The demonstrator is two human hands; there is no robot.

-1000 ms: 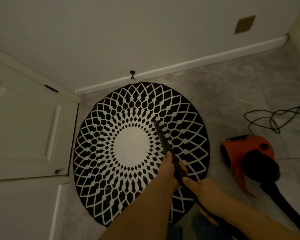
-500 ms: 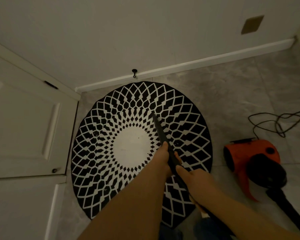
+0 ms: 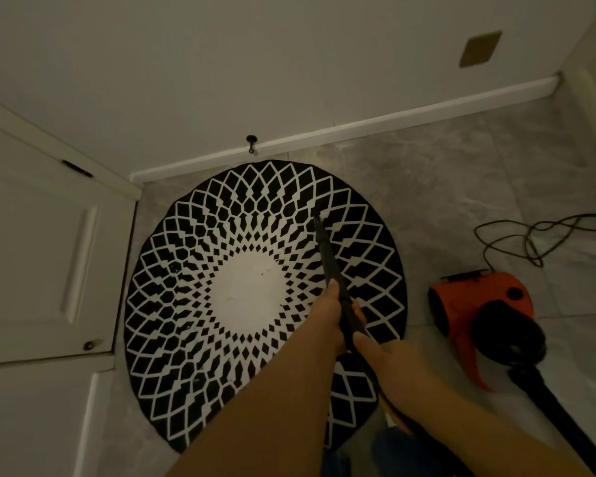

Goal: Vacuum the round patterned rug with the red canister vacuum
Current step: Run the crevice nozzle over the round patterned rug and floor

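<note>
A round black-and-white patterned rug [image 3: 200,304] with a plain white centre lies on the grey tiled floor. A black vacuum wand [image 3: 326,251] slants across it, its tip resting on the rug's upper right part. My left hand [image 3: 331,311] grips the wand higher along the shaft. Just behind it, my right hand [image 3: 384,361] holds the wand too. The red canister vacuum [image 3: 461,304] sits on the floor right of the rug, and a black hose [image 3: 558,414] runs from it toward the lower right.
A black power cord [image 3: 530,241] lies looped on the floor beyond the canister. White doors [image 3: 42,256] stand at the left, close to the rug's edge. A white baseboard [image 3: 358,130] with a black door stop [image 3: 251,143] runs along the far wall.
The wand tip has slid away from the white centre toward the rug's far right part, with both hands following it forward. The view has shifted slightly.
</note>
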